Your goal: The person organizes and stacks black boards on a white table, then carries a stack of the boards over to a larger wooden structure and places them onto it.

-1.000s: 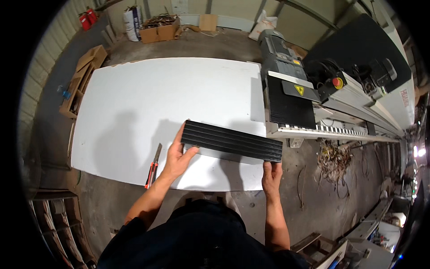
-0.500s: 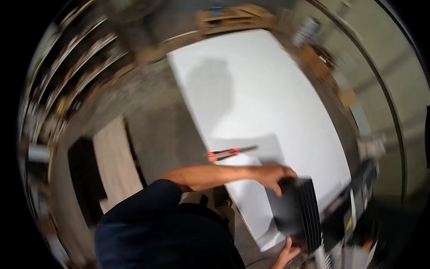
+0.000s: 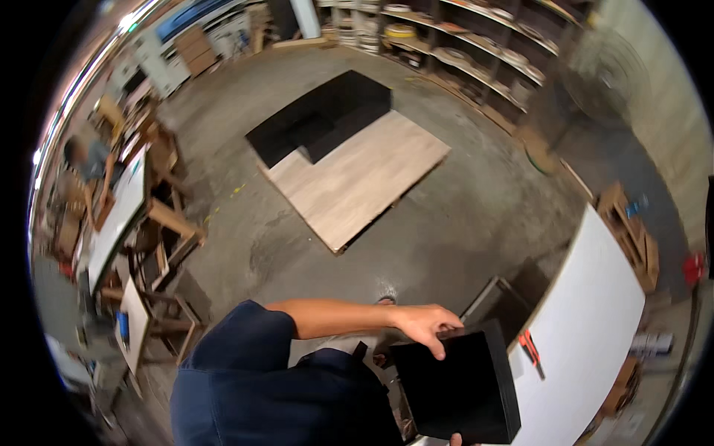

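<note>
Since a second ago, the stack of black panels (image 3: 446,390) has swung away from above the white desk (image 3: 595,312), and the view has turned with it toward the open floor. It is now in front of the person's body, low in the picture, its right side overlapping the desk's near edge in view.

The stack looks like a squat, nearly square block. Its broad face is a deep, even black with straight edges and crisp corners; a narrower side, slightly greyer, runs down the right. The separate layers cannot be made out here.

The left grip (image 3: 428,327) is closed on the upper edge, thumb flat against the broad face, fingers over the rim. Of the right grip (image 3: 455,440) only a fingertip shows at the bottom edge, so how far it is closed cannot be told.

An orange-and-black cutter knife (image 3: 531,353) lies on the desk, just beside the stack.
</note>
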`<control>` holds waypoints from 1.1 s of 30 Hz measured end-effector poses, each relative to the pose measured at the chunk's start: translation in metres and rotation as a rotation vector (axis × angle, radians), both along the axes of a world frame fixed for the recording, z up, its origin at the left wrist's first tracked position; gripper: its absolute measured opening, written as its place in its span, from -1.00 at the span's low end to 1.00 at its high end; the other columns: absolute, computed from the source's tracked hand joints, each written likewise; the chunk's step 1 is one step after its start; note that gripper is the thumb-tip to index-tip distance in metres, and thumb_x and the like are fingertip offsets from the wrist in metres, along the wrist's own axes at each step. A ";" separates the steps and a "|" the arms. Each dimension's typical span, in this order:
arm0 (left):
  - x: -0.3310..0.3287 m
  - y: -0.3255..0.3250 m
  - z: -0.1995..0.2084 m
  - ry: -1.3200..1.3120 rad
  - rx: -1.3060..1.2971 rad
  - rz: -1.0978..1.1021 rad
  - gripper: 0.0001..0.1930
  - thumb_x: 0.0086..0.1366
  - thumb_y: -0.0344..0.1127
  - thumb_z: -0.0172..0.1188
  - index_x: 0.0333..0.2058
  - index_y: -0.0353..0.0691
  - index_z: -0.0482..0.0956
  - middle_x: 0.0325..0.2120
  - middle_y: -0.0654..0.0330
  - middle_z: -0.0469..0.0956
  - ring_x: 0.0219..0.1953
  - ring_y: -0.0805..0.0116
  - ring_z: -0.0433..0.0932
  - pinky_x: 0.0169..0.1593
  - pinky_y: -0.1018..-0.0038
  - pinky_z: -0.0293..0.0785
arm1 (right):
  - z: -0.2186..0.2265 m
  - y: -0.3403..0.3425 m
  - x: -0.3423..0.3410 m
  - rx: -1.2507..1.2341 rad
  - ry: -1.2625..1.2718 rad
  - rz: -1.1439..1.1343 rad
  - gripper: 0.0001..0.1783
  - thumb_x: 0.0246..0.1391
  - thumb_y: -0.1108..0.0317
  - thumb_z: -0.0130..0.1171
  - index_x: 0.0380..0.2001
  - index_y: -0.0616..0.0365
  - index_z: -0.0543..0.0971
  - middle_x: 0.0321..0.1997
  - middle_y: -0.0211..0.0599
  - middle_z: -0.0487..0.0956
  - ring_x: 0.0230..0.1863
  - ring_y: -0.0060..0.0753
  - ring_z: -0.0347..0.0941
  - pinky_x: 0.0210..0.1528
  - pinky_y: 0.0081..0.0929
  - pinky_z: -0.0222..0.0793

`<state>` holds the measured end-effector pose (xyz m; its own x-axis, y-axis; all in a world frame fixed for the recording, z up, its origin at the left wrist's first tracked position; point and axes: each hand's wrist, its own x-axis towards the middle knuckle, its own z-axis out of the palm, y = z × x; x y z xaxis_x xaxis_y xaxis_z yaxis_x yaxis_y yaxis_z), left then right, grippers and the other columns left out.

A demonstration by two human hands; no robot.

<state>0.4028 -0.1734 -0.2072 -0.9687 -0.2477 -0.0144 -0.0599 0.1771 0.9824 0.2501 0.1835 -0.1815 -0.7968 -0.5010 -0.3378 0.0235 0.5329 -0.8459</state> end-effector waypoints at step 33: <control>0.613 -0.156 -0.124 0.149 1.000 1.901 -0.45 0.01 -0.34 0.39 -0.05 -0.50 0.44 -0.18 0.05 0.54 -0.11 0.22 0.51 0.05 0.34 0.40 | -0.159 -0.731 0.518 0.267 -0.638 1.357 -0.78 0.11 0.49 0.10 -0.19 0.39 0.52 -0.25 -0.24 0.58 -0.26 -0.48 0.46 -0.13 -0.52 0.38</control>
<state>1.0156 -0.3292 -0.3313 0.3688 -0.6238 -0.6891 0.5723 -0.4318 0.6972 0.7681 -0.5478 -0.3404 0.5109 -0.5817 -0.6329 -0.2817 0.5823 -0.7626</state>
